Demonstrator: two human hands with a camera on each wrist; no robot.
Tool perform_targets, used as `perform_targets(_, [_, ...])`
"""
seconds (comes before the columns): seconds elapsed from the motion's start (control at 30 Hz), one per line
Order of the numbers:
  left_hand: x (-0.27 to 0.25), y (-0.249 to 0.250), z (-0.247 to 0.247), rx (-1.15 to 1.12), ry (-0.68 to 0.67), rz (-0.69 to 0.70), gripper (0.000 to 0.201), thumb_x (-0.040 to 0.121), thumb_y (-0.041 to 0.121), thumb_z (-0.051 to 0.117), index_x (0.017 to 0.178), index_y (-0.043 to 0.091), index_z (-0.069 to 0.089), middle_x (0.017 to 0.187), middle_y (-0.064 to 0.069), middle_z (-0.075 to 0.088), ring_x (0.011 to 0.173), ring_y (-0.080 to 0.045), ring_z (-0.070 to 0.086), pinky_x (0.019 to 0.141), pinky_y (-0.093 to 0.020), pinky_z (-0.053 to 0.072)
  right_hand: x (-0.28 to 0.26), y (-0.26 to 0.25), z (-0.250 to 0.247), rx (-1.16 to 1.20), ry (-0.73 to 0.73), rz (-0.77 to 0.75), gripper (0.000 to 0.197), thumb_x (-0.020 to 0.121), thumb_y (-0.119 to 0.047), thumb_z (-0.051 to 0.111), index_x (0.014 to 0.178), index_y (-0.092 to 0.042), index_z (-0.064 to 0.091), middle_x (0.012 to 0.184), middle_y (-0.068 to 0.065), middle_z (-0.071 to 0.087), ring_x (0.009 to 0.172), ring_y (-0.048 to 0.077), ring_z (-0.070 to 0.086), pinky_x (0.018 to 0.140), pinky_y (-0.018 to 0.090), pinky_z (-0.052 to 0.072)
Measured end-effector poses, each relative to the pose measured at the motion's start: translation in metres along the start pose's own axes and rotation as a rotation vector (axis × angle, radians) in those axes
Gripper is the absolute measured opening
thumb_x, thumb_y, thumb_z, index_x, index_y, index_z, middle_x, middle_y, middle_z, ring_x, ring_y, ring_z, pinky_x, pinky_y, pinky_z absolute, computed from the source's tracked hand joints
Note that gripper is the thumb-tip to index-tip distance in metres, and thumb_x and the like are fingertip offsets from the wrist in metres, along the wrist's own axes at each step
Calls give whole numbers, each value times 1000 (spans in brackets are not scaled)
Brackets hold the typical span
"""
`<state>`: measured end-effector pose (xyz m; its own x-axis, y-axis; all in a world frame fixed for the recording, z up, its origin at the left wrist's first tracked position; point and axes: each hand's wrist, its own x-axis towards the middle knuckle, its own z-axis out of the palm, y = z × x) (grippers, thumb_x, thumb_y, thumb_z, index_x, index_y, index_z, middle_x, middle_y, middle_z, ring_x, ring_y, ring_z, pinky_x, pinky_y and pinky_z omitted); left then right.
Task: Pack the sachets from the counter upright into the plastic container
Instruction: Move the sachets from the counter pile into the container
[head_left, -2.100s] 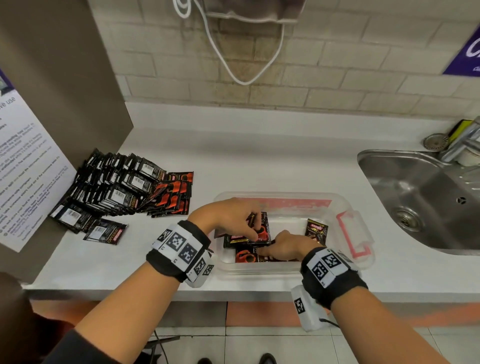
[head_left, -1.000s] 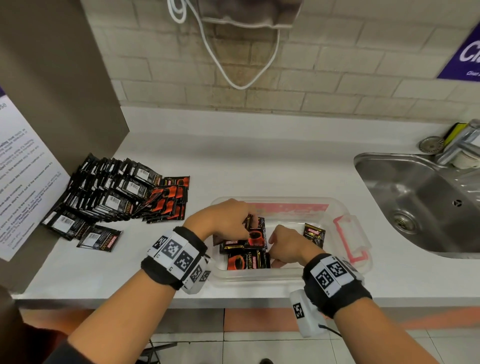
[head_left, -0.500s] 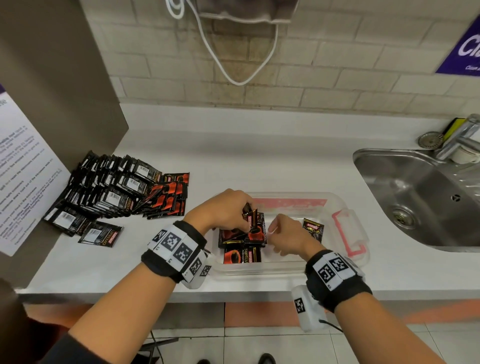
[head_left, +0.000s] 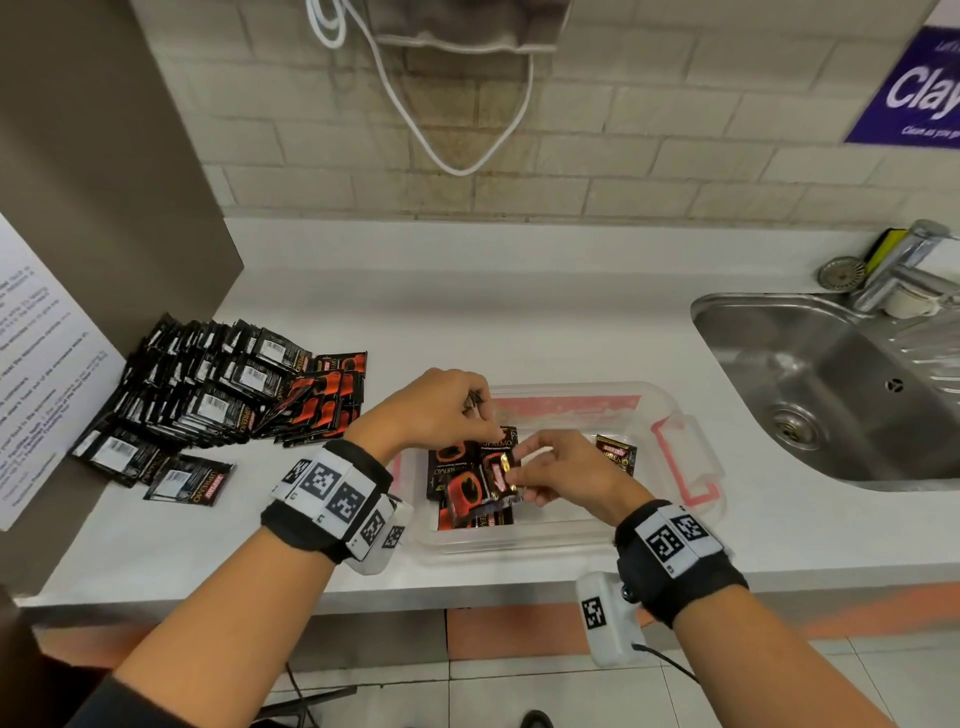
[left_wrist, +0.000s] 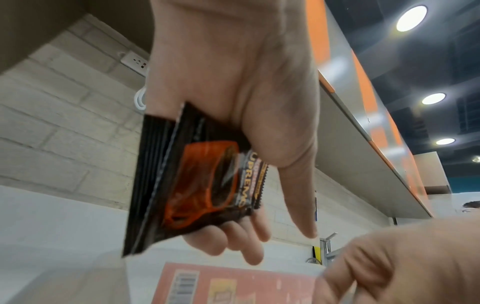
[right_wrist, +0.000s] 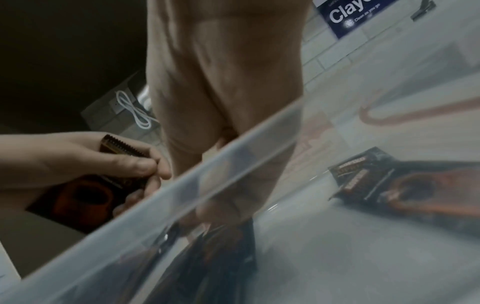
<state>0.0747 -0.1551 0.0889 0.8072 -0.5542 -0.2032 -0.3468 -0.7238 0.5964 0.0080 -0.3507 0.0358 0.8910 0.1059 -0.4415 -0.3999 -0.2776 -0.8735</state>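
Observation:
A clear plastic container (head_left: 670, 410) with pink clips stands at the counter's front edge. My left hand (head_left: 467, 415) hovers over its left end and grips a small stack of black-and-orange sachets (left_wrist: 192, 181) nearly on edge. My right hand (head_left: 522, 473) is right beside it and pinches one sachet (head_left: 496, 480) at the front of that stack. More sachets (head_left: 467, 514) lie in the container under the hands, and a single sachet (head_left: 615, 454) sits further right, seen through the wall as sachet (right_wrist: 389, 185). A big pile of sachets (head_left: 223, 384) lies on the counter to the left.
A steel sink (head_left: 841, 384) with a tap (head_left: 904, 265) is set into the counter on the right. A brown panel with a paper notice (head_left: 36, 364) closes the left side. A white cable (head_left: 441, 130) hangs on the brick wall behind.
Both hands have risen slightly from the container floor. My right hand has moved left and up to the stack in my left hand and now pinches its front sachet.

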Motion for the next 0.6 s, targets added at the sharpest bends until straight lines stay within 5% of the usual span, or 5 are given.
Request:
perform_targets(0.13, [0,-1,0,1,31,6,19,87,38,75,95,23,66,93,7,66,90,-12,62,76,-25,49,8,8,12,-170,-33,132,44,79,-7,84,104,-11,49,72,14,69,50,15,62,50,24,52])
perform_targets(0.23, [0,1,5,3,8,6,18,89,36,74,96,21,67,92,8,64,90,-13,62,81,-29,51,16,11,16,-340,-32,142,49,76,-14,88,98,-17,45,81,9,70,53,12,65,57,25,56])
perform_targets(0.4, [0,1,12,69,-15,12,15,90,28,71,99,17,67,82,9,57,76,-11,54,65,-22,43,18,10,15,-503,-49,126,46,72,-43,88,76,-19,49,62,-2,72,48,2,62,49,19,46])
perform_targets(0.5, [0,-2,12,215,-141,-8,18,92,9,58,104,16,70,81,14,56,80,-13,54,68,-23,41,17,7,14,-580,-38,142,46,75,-54,82,61,-18,56,65,-3,74,55,2,64,56,21,49])
perform_targets(0.6, [-2,2,14,352,-330,-18,41,89,-5,44,109,17,74,80,17,54,72,-6,51,60,-18,37,18,4,18,-659,-58,133,42,80,-50,80,67,-16,58,88,6,77,83,17,70,78,33,57])
